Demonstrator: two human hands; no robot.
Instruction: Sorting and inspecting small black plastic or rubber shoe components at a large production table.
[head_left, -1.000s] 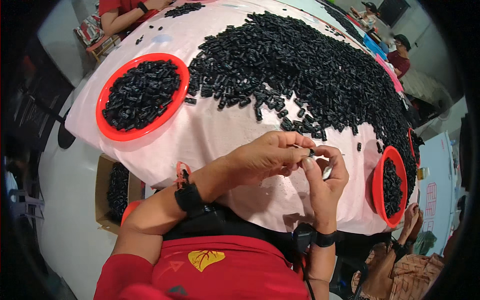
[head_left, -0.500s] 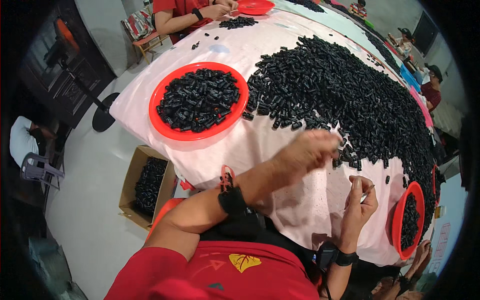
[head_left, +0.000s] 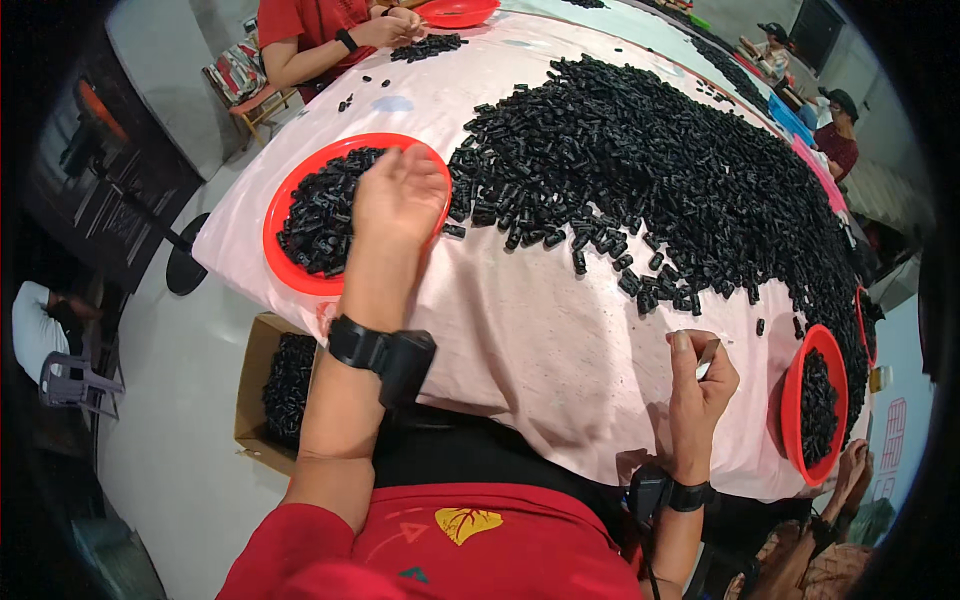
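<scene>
My left hand (head_left: 400, 195) is over the right part of a red basin (head_left: 272, 232) full of small black plastic parts (head_left: 318, 220). Its fingers look loosely spread and slightly blurred; nothing can be made out between them. Low over the pink cloth (head_left: 540, 350), my right hand (head_left: 700, 390) pinches a small flat blade-like piece (head_left: 709, 352) between thumb and fingers. Beyond both hands spreads a large heap of the same black parts (head_left: 650, 170), with loose ones (head_left: 660, 290) along its near edge.
Another red basin (head_left: 792, 415) with black parts stands near the table's right edge. On the floor at left is a cardboard box (head_left: 248, 390) of black parts. A co-worker in red (head_left: 300, 45) sits at the far left; another person's hands (head_left: 850, 468) show at lower right.
My left hand has swung left from the heap's near edge to above the red basin. My right hand stays near the same spot, still pinching the blade-like piece. The view has shifted slightly.
</scene>
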